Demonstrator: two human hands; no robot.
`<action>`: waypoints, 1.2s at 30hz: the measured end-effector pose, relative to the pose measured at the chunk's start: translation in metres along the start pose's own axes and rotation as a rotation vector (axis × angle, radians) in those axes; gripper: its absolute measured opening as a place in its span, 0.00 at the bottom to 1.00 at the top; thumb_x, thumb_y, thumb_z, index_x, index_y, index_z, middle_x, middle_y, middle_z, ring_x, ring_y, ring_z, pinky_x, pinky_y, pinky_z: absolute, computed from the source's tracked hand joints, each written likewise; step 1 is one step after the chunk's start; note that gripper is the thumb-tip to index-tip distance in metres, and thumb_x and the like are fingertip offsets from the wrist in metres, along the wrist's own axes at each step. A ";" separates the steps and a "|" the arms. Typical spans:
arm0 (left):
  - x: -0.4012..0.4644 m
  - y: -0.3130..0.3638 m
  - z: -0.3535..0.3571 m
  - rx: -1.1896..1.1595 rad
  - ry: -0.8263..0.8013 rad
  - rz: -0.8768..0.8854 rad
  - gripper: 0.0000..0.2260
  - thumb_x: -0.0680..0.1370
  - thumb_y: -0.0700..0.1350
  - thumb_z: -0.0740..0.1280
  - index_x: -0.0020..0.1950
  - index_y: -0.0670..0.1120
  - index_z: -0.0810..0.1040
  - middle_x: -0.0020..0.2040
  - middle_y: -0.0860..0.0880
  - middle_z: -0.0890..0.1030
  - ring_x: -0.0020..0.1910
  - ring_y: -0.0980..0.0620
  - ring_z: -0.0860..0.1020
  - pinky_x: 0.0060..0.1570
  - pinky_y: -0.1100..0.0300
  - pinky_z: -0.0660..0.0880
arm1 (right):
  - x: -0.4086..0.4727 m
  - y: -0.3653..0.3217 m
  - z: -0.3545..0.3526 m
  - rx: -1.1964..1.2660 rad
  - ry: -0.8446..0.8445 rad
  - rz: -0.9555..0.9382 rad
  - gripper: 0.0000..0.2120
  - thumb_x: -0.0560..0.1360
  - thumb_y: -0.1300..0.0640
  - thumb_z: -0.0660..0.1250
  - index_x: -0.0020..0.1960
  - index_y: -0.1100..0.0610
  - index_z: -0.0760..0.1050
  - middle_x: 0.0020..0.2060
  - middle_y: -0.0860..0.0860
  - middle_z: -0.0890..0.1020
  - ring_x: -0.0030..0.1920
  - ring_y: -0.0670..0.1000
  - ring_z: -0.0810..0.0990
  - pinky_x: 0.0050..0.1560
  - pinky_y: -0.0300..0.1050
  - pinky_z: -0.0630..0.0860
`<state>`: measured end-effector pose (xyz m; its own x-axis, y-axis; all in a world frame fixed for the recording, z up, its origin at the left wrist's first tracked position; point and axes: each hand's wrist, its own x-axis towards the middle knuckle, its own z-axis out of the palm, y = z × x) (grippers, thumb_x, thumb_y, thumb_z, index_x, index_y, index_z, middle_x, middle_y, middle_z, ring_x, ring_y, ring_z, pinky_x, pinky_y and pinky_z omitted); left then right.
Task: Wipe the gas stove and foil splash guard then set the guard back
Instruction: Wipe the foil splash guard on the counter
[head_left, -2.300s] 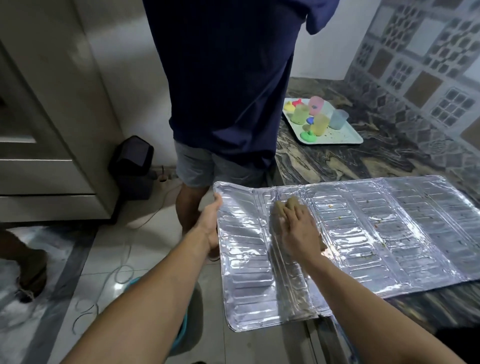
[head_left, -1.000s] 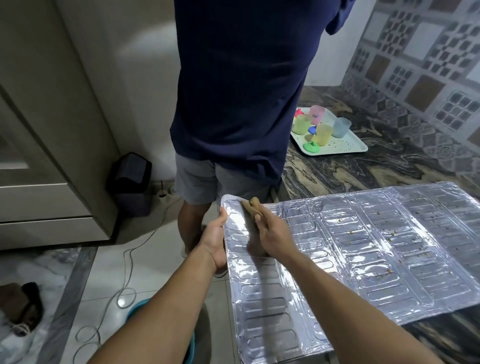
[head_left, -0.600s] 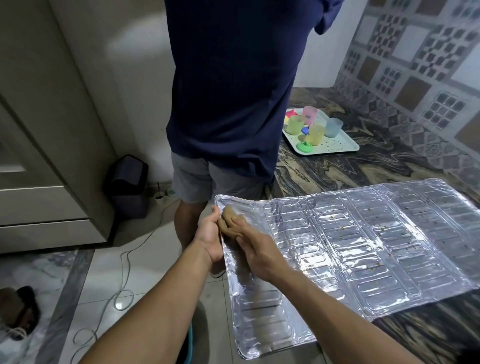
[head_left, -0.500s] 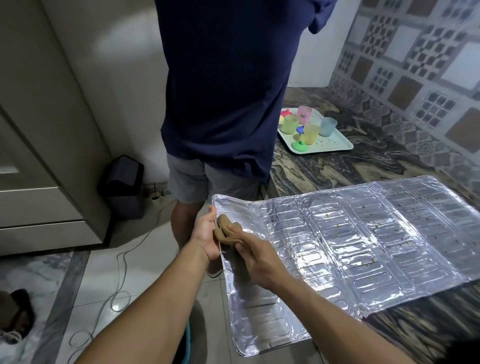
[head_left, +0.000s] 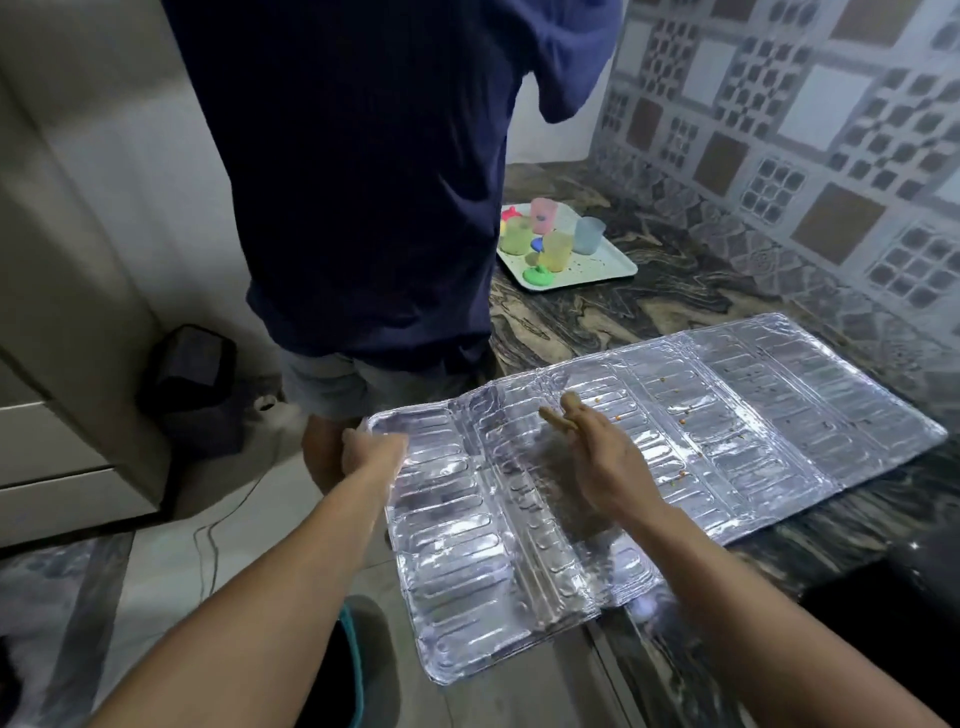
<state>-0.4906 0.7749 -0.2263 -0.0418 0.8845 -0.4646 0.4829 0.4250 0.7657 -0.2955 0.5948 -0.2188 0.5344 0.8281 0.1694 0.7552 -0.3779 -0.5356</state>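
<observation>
The foil splash guard (head_left: 649, 457) is a thin, crinkled silver sheet, embossed with rows of rounded oblong ridges and creased into several panels. It lies flat and unfolded on the dark, marble-veined desk (head_left: 623, 306), its long axis running from about 8 o'clock to 2 o'clock; the 8 o'clock end overhangs the desk edge above the tiled floor (head_left: 171, 561). Small orange-brown specks dot the panels toward 2 o'clock, while the nearer panels gleam with wavy reflections.

The left hand (head_left: 371, 452) grips the guard's far-left corner, fingers curled around the rim. The right hand (head_left: 602, 457) rests on a middle panel with fingers extended, pressing down a tan cloth (head_left: 563, 413), of which only a small bunched tip pokes out past the fingertips; motion blur makes it hard to say whether the thumb pinches it.

At 12 o'clock stands a person in a dark blue shirt (head_left: 363, 182) and grey shorts. Beyond, toward 1 o'clock, a pale tray (head_left: 608, 265) holds translucent pastel plastic cups (head_left: 556, 249). The wall (head_left: 805, 130) carries patterned geometric tiles.
</observation>
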 end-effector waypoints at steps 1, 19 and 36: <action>-0.005 0.000 0.003 0.154 0.108 0.106 0.28 0.71 0.43 0.72 0.69 0.40 0.68 0.68 0.41 0.72 0.65 0.40 0.72 0.64 0.49 0.70 | -0.006 0.008 0.002 -0.112 -0.060 -0.036 0.18 0.81 0.47 0.53 0.67 0.50 0.70 0.69 0.54 0.71 0.66 0.58 0.72 0.61 0.56 0.73; -0.103 -0.026 0.108 1.083 -0.563 0.916 0.43 0.77 0.65 0.59 0.79 0.43 0.40 0.79 0.44 0.38 0.78 0.45 0.38 0.72 0.37 0.39 | -0.056 0.040 0.000 0.010 -0.098 0.144 0.28 0.72 0.53 0.62 0.72 0.55 0.69 0.75 0.55 0.63 0.73 0.60 0.65 0.71 0.56 0.66; -0.110 -0.017 0.116 1.236 -0.626 0.909 0.55 0.69 0.72 0.63 0.78 0.42 0.35 0.77 0.44 0.33 0.76 0.45 0.33 0.70 0.31 0.36 | -0.077 0.077 -0.013 -0.227 -0.014 -0.116 0.21 0.78 0.59 0.61 0.71 0.58 0.70 0.74 0.51 0.67 0.73 0.58 0.65 0.69 0.57 0.67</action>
<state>-0.3928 0.6480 -0.2394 0.8126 0.4021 -0.4219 0.5215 -0.8249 0.2183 -0.2734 0.4968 -0.2624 0.4352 0.8763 0.2068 0.8779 -0.3621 -0.3132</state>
